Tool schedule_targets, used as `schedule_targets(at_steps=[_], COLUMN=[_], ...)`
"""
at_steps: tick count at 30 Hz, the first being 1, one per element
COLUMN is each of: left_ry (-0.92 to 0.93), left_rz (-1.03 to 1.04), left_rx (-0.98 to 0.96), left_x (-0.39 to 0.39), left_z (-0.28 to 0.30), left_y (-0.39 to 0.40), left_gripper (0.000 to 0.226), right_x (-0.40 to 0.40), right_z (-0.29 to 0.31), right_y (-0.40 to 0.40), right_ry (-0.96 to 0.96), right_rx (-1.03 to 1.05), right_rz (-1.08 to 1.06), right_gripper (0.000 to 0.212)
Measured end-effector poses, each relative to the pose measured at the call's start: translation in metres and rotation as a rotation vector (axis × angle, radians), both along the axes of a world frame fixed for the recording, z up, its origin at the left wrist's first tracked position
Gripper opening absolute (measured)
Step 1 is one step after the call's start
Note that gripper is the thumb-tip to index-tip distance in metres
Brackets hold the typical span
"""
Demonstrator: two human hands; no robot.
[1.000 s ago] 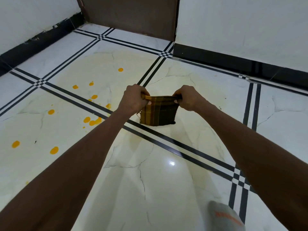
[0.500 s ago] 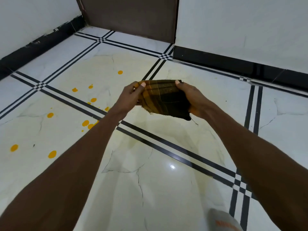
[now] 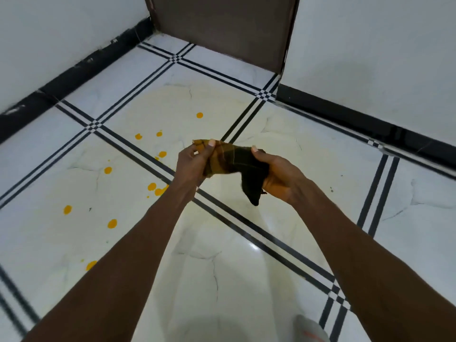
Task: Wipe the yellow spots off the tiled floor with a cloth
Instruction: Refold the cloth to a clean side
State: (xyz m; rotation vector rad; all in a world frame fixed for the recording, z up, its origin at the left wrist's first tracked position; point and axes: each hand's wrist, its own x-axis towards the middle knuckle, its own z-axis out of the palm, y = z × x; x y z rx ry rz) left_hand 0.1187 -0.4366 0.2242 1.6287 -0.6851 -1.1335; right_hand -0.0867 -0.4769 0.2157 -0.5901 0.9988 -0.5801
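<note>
A dark brown and yellow checked cloth [image 3: 234, 160] is bunched between both hands, held in the air above the floor. My left hand [image 3: 195, 164] grips its left end with the thumb on top. Cupped under the right end is my right hand [image 3: 277, 174], and a dark corner of the cloth hangs down from it. Several yellow spots [image 3: 112, 223] lie on the white tiled floor [image 3: 222, 280] to the left of my hands, some close to my left wrist [image 3: 158, 188] and some farther back [image 3: 199, 115].
Black double lines [image 3: 246, 223] cross the floor between tiles. White walls with a black skirting [image 3: 370, 122] run along the left and right. A brown door [image 3: 222, 28] stands at the far corner. A grey shoe tip [image 3: 311, 329] shows at the bottom right.
The cloth hung flat from both hands by its top edge; now it is gathered into a bunch between them. The hands have turned palm-up and the view has tilted slightly.
</note>
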Motion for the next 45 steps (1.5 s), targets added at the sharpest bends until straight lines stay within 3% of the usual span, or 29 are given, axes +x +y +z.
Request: schedule_targets(at_steps=[5,11,17,22,30,37,45], left_ry=[0.009,0.072,0.088,0.058,-0.106,-0.169,-0.148], left_rz=[0.030,0.059,0.020,-0.016,-0.049,-0.130,-0.291], left_rx=[-0.005,0.019,0.106,0.120,0.270,0.317,0.464], left_x=[0.021,0.070,0.136,0.201,0.310,0.394,0.449], left_z=[0.152,0.323,0.435,0.482,0.424,0.314,0.178], left_y=[0.024,0.081,0.160,0.195,0.225,0.238,0.247], left_gripper=[0.028,0.032,0.029,0.027,0.025,0.014,0.014], right_x=[0.023,0.072,0.143,0.206,0.297,0.368,0.409], right_z=[0.157,0.338,0.454,0.494,0.444,0.332,0.190], right_y=[0.009,0.055,0.139,0.182,0.205,0.216,0.228], right_ry=[-0.028,-0.078,-0.109,-0.134,-0.043,0.185,0.305], right_rx=[-0.079,0.004,0.048,0.019,-0.003,-0.115,-0.007], right_rz=[0.069,0.014,-0.068,-0.064,-0.048,0.031,-0.099], right_gripper=[0.032,0.031,0.034,0.035,0.035,0.044,0.036])
